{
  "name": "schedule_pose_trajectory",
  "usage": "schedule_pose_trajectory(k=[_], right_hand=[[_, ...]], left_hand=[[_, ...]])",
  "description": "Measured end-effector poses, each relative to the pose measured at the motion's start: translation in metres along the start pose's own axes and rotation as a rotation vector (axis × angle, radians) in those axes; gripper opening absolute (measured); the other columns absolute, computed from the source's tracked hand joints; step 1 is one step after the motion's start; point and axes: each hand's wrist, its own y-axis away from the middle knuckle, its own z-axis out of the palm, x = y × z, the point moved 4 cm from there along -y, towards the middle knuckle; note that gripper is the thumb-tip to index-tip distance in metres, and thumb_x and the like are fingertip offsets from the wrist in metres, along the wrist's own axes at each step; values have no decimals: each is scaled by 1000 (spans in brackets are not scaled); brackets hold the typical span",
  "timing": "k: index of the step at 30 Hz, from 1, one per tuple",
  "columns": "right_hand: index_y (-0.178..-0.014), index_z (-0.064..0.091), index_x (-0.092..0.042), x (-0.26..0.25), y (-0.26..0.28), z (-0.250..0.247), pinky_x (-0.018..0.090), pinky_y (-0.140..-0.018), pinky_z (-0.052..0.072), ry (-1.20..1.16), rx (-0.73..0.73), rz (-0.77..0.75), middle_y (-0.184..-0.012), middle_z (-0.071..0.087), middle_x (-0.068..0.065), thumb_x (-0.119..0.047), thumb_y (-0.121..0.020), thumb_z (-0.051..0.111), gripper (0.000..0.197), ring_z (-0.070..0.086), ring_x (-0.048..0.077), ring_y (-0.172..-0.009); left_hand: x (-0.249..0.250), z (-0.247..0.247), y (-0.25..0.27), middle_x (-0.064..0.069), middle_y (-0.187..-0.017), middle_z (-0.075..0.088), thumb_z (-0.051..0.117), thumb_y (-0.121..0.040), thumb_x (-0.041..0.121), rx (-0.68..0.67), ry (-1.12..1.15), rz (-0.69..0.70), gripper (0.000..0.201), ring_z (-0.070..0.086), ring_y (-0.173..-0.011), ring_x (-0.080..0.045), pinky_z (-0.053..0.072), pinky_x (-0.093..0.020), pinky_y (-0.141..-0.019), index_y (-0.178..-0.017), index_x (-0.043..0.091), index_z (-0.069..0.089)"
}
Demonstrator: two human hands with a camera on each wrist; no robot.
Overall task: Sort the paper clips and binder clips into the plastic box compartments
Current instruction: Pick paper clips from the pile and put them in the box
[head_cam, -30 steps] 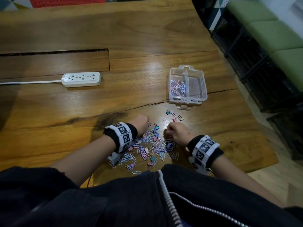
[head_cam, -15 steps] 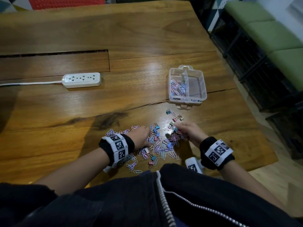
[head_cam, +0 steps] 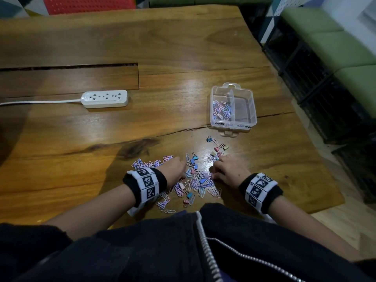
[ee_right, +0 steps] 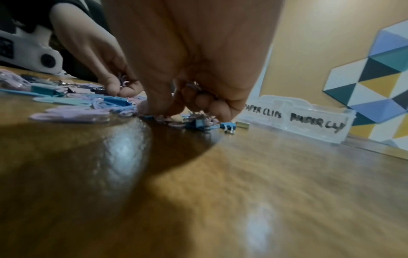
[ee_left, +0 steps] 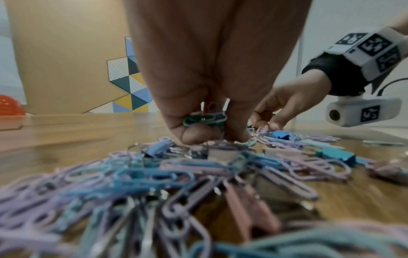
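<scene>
A heap of pastel paper clips and small binder clips (head_cam: 195, 180) lies on the wooden table (head_cam: 81, 159) near its front edge. My left hand (head_cam: 176, 169) is down on the heap's left side; its curled fingers hold a bunch of paper clips (ee_left: 205, 119). On the heap's right side my right hand (head_cam: 227, 169) has its fingers curled over clips (ee_right: 194, 90), fingertips on the table. The clear plastic box (head_cam: 233, 107) stands farther back, with paper clips in its left compartment (head_cam: 221, 109); the right compartment looks bare. Its front carries handwritten labels (ee_right: 293, 117).
A white power strip (head_cam: 105, 98) with its cable lies at the left middle of the table. A few binder clips (head_cam: 218, 148) lie loose between the heap and the box. The table's right edge drops to black crates and green cushions.
My right hand drew back from the far binder clips toward the heap's right side. The left hand stayed on the heap's left, shifting only slightly.
</scene>
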Motion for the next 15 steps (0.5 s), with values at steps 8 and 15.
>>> schedule_pose_trajectory(k=[8, 15], right_hand=[[-105, 51, -8, -7, -1, 1, 29, -90, 40, 105, -12, 29, -107, 50, 5, -35, -91, 44, 31, 43, 17, -97], [-74, 42, -20, 12, 5, -2, 22, -67, 42, -583, 125, 201, -79, 46, -2, -21, -94, 42, 20, 46, 16, -78]], left_hand=[[-21, -30, -5, 2, -70, 48, 39, -97, 28, 45, 724, -198, 25, 41, -54, -7, 37, -7, -40, -96, 9, 55], [-11, -63, -28, -2, -68, 40, 33, -99, 28, -75, 1753, -389, 29, 39, -51, -10, 40, -15, -36, -77, 10, 43]])
